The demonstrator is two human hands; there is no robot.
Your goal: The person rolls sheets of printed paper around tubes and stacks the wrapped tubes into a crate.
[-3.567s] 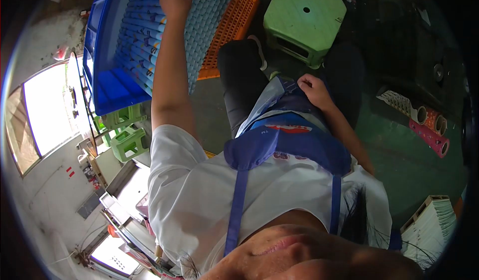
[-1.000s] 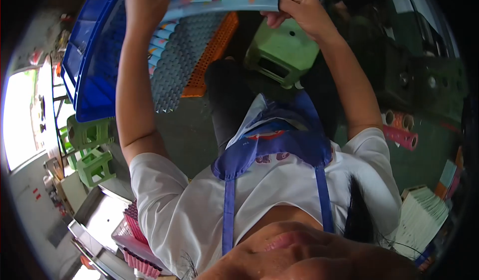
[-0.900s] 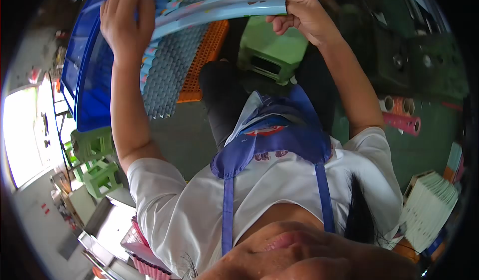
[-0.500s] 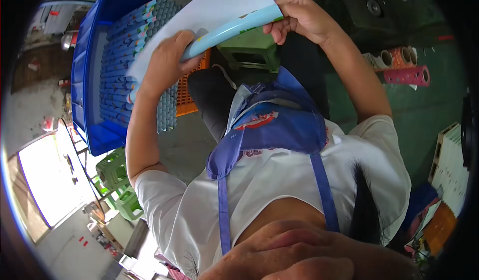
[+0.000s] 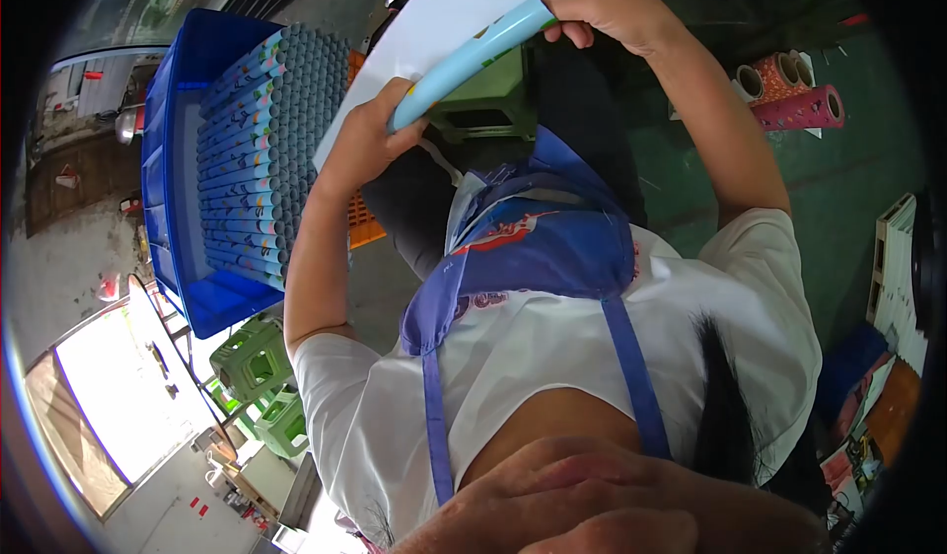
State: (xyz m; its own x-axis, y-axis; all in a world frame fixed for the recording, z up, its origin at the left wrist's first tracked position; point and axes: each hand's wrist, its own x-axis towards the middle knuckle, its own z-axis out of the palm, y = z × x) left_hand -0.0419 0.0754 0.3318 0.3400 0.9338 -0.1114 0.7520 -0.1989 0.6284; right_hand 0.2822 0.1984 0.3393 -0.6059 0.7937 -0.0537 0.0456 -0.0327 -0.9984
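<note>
A sheet of paper, white on one face (image 5: 429, 26) and printed light blue on the other, curls along its near edge into a rounded blue roll (image 5: 473, 53). My left hand (image 5: 370, 140) is closed around the roll's left end, thumb on the near side. At the opposite end, my right hand (image 5: 602, 6) pinches the corner of the roll between bent fingers. The sheet is held in the air above my lap, tilted up to the right. A green plastic stool (image 5: 483, 110) stands below it, partly hidden.
On the left, a blue plastic crate (image 5: 163, 184) holds many stacked blue patterned tubes (image 5: 237, 164). An orange crate (image 5: 365, 226) shows beside my leg. Rolls of patterned material (image 5: 804, 108) lie on the floor to the right. More green stools (image 5: 249, 359) stand at lower left.
My left hand has come down and slightly right relative to the view, and the roll slants more steeply. The right fingers have drawn closer together. The whole view has shifted a little.
</note>
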